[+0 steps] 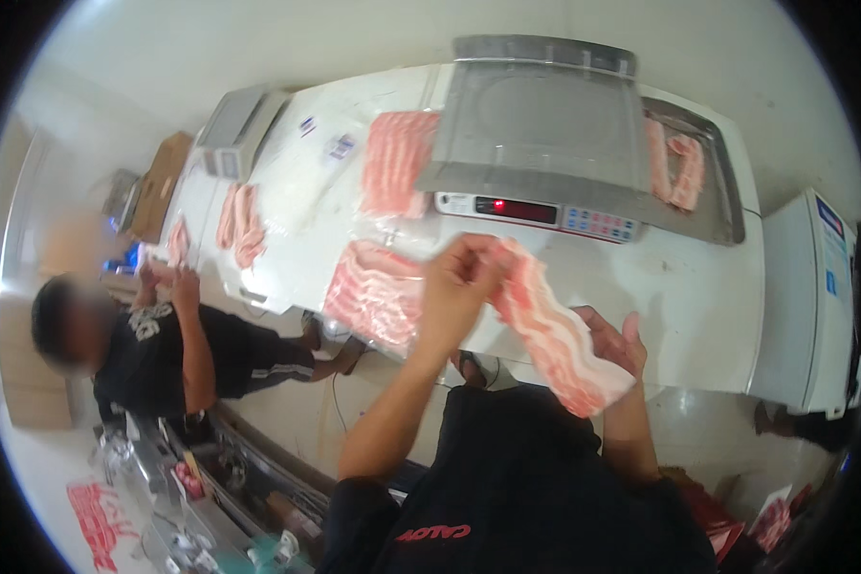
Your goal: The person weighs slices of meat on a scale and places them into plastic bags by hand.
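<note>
My left hand pinches the upper end of a long slice of raw, fat-streaked meat, which hangs slanting down to the right. Behind its lower part is my right hand, fingers spread; whether it touches the slice cannot be told. Left of my left hand, a clear sheet with overlapping meat slices lies at the table's near edge. Beyond it is another layer of slices, partly under the edge of a digital scale's metal pan. The scale's display panel is lit red.
A metal tray with meat strips is at the table's right end. More strips and a second scale are on the left of the white table. A co-worker stands at left holding something. A white appliance stands right.
</note>
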Available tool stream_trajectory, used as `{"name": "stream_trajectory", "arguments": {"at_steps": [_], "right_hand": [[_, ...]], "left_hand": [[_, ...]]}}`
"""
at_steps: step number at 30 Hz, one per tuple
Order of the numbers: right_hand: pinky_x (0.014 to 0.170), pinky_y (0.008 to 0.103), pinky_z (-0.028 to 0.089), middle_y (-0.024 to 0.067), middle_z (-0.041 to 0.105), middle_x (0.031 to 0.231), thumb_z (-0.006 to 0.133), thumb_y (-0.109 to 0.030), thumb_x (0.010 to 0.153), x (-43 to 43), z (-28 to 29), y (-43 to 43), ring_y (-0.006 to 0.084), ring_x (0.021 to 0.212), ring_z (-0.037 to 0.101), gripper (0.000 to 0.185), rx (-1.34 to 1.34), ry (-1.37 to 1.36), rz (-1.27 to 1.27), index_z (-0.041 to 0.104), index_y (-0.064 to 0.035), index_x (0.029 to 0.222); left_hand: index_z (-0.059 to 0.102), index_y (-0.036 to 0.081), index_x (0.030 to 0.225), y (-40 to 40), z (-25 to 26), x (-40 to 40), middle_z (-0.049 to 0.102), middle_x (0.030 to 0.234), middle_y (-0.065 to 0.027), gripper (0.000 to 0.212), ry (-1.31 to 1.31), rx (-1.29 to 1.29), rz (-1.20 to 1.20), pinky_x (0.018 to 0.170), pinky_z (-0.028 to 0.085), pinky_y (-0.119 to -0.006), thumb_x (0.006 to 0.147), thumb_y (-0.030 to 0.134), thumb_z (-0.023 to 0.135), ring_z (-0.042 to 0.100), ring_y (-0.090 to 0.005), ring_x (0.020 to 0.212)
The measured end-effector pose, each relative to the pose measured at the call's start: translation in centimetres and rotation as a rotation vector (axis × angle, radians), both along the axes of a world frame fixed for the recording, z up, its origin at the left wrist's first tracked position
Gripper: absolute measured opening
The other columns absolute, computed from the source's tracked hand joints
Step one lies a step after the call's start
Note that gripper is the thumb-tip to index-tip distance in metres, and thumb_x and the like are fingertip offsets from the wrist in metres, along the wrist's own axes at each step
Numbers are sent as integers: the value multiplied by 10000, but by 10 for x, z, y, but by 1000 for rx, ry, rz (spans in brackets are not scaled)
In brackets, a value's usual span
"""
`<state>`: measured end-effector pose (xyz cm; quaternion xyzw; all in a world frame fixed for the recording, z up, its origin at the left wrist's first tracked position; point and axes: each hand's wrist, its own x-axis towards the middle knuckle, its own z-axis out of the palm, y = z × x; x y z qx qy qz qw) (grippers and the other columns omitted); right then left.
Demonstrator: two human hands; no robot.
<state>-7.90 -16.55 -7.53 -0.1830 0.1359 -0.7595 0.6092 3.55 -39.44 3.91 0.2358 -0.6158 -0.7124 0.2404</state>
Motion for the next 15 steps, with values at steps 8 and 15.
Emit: {"name": "stream_trajectory", "arguments": {"at_steps": [8,15], "right_hand": [[1231,685,217,116,165,1748,438,-756,986,52,-2,-23,378,1596,194,1004,92,-337,83,87,-136,1693],[1280,624,120,149,173,1741,460,-665,1015,68,-21,-19,358,1603,177,973,268,-408,102,85,-63,1681]], "left_hand": [[652,19,1132,7,-65,82,660,1003,-97,327,-424,-904,298,713,513,-339,913,227,777,620,-201,848],[651,75,946,-11,-91,128,601,821,-75,207,-742,-1333,-51,668,540,-420,832,203,766,646,-278,808]]}}
